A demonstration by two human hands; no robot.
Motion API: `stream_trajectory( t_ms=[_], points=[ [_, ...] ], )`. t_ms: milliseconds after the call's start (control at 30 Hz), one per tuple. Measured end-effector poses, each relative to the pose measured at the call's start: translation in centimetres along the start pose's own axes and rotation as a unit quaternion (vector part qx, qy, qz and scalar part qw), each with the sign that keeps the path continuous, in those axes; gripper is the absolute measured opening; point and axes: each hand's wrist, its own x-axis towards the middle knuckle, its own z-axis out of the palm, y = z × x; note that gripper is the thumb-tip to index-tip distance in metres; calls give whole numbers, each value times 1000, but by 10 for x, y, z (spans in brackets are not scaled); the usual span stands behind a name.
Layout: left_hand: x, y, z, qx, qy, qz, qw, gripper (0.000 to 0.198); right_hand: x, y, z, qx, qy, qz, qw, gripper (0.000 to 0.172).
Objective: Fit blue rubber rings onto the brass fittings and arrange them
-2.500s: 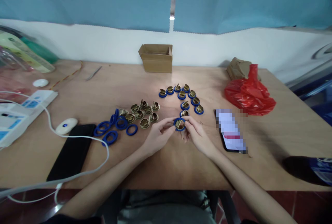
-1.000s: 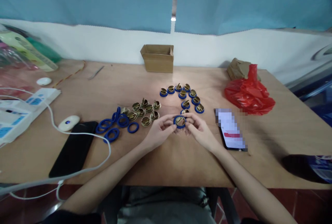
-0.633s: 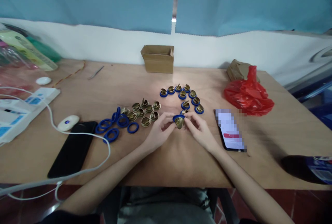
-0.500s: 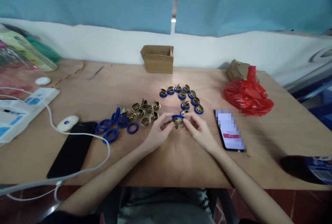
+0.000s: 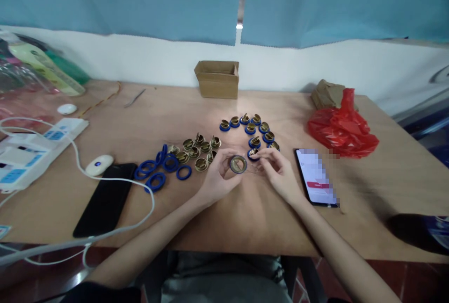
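Note:
My left hand [image 5: 220, 179] is closed, pinching a round brass-coloured metal piece [image 5: 239, 164] with a dark blue ring around its rim; its round face is turned toward me. To the right, my right hand [image 5: 278, 174] has its thumb and fingers apart and slightly bent, off the held piece. Just beyond its fingertips stands a metal piece seated in a blue ring [image 5: 253, 154]. Several similar ringed pieces [image 5: 250, 128] form a curve farther back. Left of my left hand, several metal pieces without rings [image 5: 193, 152] lie beside loose blue rings [image 5: 155, 181].
An open cardboard box [image 5: 219, 85] stands at the back wall. On the right are a lit phone [image 5: 315, 176], a red plastic bag [image 5: 340, 130] and a dark bottle [image 5: 417, 230]. A black phone [image 5: 105, 200], white cable [image 5: 152, 200] and power strip [image 5: 45, 148] lie on the left.
The held piece has turned so its round face points at me. My right hand has let go of it and moved slightly right; my left hand keeps hold. The view has shifted slightly.

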Motion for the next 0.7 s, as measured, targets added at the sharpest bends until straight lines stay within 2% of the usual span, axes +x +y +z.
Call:
stream_trajectory(
  t_ms=[167, 300, 467, 600, 700],
  points=[
    [-3, -6, 2, 66, 30, 9, 997, 51, 4, 5, -7, -11, 47, 28, 998, 10],
    [-5, -4, -1, 152, 29, 12, 988, 66, 4, 4, -8, -10, 51, 30, 998, 10],
    [-5, -1, -7, 311, -7, 30, 950, 50, 4, 2, -7, -14, 49, 25, 998, 12],
    [-8, -6, -10, 404, -70, 64, 910, 30, 4, 3, -7, -20, 53, 24, 998, 11],
    [-10, -9, -8, 420, -105, 52, 900, 32, 5, 3, -7, -17, 61, 23, 998, 10]
  ],
)
